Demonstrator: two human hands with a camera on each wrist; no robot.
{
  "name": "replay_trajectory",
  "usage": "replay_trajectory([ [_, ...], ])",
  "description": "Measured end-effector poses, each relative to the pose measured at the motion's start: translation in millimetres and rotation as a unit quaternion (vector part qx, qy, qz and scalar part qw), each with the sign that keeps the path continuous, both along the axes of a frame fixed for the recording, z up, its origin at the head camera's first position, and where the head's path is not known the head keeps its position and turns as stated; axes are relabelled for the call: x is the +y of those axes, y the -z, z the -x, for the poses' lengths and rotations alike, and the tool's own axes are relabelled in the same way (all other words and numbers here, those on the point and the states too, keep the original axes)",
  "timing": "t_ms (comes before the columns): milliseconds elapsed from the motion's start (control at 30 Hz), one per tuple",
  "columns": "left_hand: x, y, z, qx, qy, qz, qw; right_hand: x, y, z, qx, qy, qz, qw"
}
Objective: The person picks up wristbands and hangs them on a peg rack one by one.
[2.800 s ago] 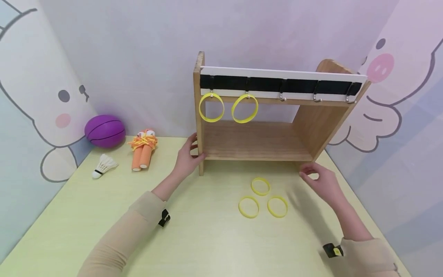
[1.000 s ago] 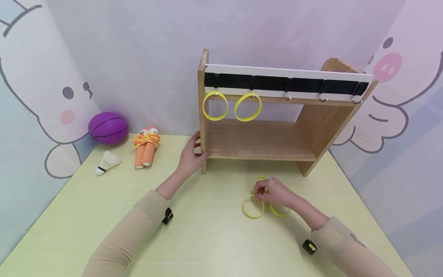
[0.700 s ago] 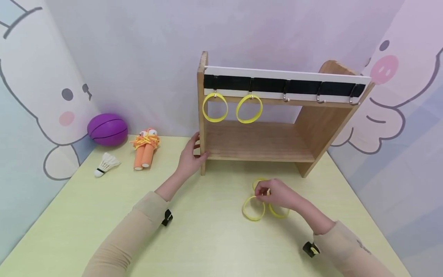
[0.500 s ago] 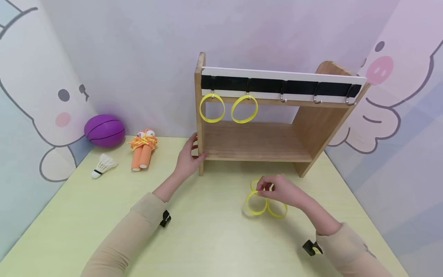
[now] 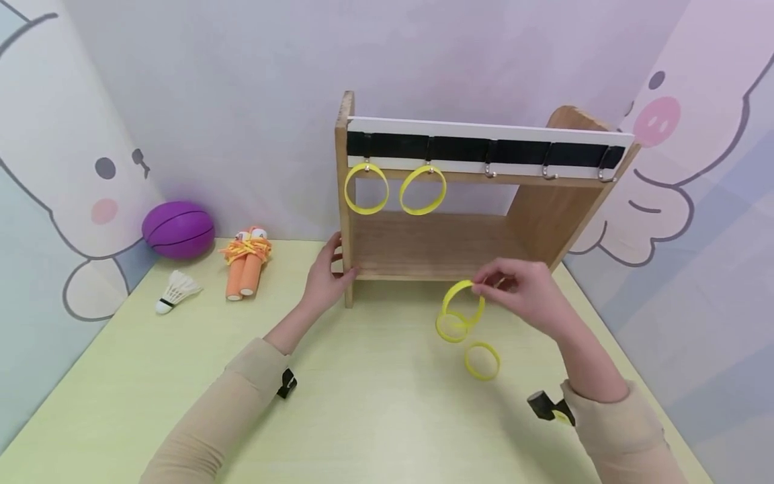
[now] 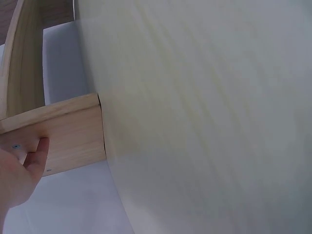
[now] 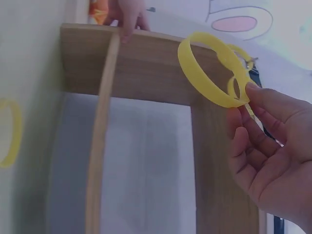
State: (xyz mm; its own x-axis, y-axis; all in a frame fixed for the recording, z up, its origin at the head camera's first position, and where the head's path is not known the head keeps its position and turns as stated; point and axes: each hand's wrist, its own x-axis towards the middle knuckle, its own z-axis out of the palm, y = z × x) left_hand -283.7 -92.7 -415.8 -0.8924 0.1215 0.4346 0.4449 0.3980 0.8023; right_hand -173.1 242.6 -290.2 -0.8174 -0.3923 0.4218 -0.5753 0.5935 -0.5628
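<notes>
My right hand pinches a yellow wristband between thumb and fingertips, raised in front of the wooden shelf. In the right wrist view the held band tilts beside the thumb. My left hand holds the shelf's left side panel, thumb at its front edge and fingers on the outer face; the left wrist view shows a fingertip against that wood. Two yellow bands hang from the first two hooks on the white and black rail. Two more bands lie on the table.
Three bare hooks continue to the right along the rail. At the left are a purple ball, an orange toy with stringy trim and a shuttlecock. Cartoon-printed walls border the table.
My right hand went from beside the shelf's right foot to the bands, took the front-left one and lifted it toward the shelf. My left hand stays on the side panel.
</notes>
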Motion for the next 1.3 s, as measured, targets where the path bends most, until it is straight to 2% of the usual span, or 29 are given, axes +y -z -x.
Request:
replay_trajectory([
  [300, -0.7, 1.0, 0.7, 0.000, 0.002, -0.001, 1.0000, 1.5, -53.5, 3.4, 0.098, 0.051, 0.033, 0.9933],
  [400, -1.0, 2.7, 0.8, -0.002, 0.001, -0.001, 1.0000, 1.6, -71.1, 6.9, 0.108, 0.075, 0.036, 0.9906],
  [567, -1.4, 4.0, 0.1, -0.001, 0.000, 0.000, 1.0000, -1.3, -95.5, 17.2, 0.137, 0.108, 0.029, 0.9842],
  [733, -1.0, 2.5, -0.9, -0.004, -0.001, 0.004, 1.0000, -7.7, -111.9, 29.2, 0.192, 0.141, -0.003, 0.9713],
  [867, -1.0, 0.8, -1.2, -0.003, -0.001, 0.003, 1.0000, -10.3, -119.4, 43.1, 0.226, 0.146, -0.042, 0.9623],
  [1033, -0.9, 0.6, -2.2, -0.006, 0.000, 0.005, 1.0000, -9.3, -117.8, 57.9, 0.230, 0.136, -0.076, 0.9607],
  [1300, -0.4, 0.7, -2.3, -0.002, 0.000, 0.003, 1.0000, -6.2, -109.6, 63.9, 0.250, 0.115, -0.099, 0.9562],
])
